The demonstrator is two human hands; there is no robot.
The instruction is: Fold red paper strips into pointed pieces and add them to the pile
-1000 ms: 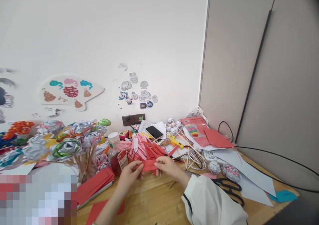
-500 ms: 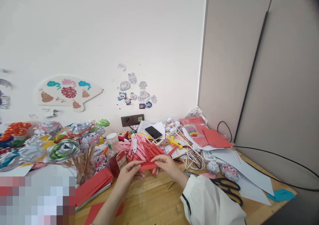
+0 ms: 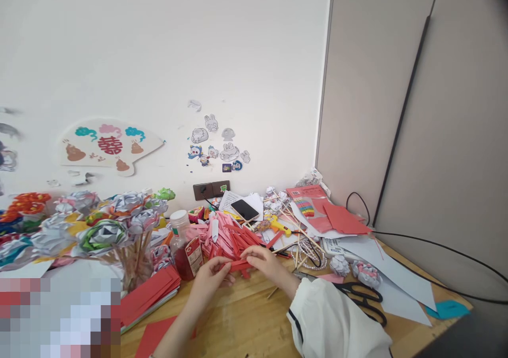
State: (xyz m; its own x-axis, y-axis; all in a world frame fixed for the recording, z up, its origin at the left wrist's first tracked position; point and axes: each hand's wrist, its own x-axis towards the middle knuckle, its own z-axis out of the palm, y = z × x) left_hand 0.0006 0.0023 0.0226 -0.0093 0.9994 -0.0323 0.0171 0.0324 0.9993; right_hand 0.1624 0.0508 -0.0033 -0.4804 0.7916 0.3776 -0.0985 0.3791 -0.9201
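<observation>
Both my hands pinch one small folded red paper strip (image 3: 239, 265) just above the wooden desk (image 3: 246, 321). My left hand (image 3: 212, 278) grips its left end with fingers curled. At its right end is my right hand (image 3: 266, 263), in a white sleeve, with fingers closed over it. Right behind my hands lies a heap of folded red and pink paper strips (image 3: 226, 236). A bottle of red liquid (image 3: 183, 247) stands just left of my left hand.
Paper flowers on sticks (image 3: 103, 231) crowd the left. A stack of red paper sheets (image 3: 146, 297) lies front left. A phone (image 3: 245, 210), a yellow glue gun (image 3: 278, 225), wooden sticks, beads, black scissors (image 3: 365, 297) and white sheets (image 3: 397, 278) cover the right. A black cable (image 3: 436, 249) runs along the grey partition.
My hands have pressed the red strip narrower and brought it slightly lower toward the desk. The view has shifted a little.
</observation>
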